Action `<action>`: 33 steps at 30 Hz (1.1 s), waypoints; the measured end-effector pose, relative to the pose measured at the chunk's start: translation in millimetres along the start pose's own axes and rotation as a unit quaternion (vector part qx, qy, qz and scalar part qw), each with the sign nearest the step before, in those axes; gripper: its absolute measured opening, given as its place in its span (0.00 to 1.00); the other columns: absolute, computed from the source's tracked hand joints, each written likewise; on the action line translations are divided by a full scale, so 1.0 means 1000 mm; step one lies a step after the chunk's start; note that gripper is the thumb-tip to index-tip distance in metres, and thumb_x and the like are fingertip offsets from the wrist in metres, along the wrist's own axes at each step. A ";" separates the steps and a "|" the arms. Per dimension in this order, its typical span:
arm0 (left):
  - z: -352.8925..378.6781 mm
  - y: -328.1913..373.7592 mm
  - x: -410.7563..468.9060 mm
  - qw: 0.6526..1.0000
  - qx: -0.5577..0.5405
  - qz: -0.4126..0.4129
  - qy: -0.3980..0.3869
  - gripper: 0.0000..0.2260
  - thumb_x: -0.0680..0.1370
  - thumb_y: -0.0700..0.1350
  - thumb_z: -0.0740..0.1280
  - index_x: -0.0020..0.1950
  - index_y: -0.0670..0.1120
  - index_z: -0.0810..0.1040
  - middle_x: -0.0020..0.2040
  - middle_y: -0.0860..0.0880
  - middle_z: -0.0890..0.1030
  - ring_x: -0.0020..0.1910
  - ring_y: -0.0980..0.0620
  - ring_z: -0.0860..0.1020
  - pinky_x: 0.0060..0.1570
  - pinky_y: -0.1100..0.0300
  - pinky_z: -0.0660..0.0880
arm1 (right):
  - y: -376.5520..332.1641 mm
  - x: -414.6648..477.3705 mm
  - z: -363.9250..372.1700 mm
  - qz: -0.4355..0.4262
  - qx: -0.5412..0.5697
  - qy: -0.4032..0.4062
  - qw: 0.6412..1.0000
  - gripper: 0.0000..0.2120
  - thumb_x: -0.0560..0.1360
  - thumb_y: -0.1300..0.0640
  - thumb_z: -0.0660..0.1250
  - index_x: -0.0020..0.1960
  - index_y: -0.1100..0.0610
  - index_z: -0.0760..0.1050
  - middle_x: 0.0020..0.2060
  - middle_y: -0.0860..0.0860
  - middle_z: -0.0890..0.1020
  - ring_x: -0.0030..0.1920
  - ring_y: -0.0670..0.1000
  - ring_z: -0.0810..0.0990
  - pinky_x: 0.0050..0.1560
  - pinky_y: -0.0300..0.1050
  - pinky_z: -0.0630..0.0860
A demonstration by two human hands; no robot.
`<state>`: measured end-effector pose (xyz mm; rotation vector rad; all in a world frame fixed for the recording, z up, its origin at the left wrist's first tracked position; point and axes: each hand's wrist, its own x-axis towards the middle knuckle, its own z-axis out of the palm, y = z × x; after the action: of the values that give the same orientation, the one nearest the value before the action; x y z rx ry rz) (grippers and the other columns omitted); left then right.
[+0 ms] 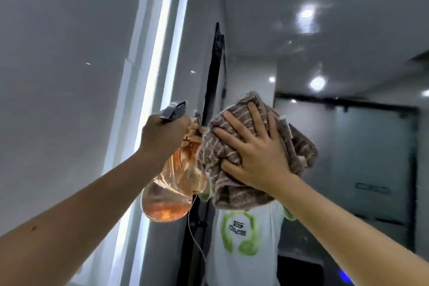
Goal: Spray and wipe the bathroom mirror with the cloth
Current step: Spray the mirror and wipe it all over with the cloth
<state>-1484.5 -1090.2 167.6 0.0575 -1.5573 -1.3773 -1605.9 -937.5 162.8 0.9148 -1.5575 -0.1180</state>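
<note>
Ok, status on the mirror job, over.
Left hand gripping orange spray bottle. Right hand flat, pressing brown striped cloth on mirror. Nothing blocking.

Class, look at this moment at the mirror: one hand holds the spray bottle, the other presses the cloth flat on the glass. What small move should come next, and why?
Probably sweep the right hand and the brown cloth sideways across the mirror. The palm already presses the cloth flat on the glass, while the left hand holds the spray bottle aside.
</note>
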 end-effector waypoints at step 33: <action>-0.059 -0.079 -0.082 0.999 0.032 -0.032 0.029 0.09 0.74 0.43 0.67 0.37 0.56 0.77 0.42 0.43 0.82 0.43 0.49 0.81 0.41 0.58 0.72 | -0.034 -0.039 0.008 0.059 0.004 -0.012 0.998 0.31 0.73 0.37 0.51 0.73 0.47 0.59 0.72 0.51 0.64 0.73 0.60 0.55 0.71 0.56 0.45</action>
<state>-1448.0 -1109.8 46.3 0.1862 -1.5627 -1.3647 -1599.9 -940.0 111.0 0.8294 -1.6316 -0.0389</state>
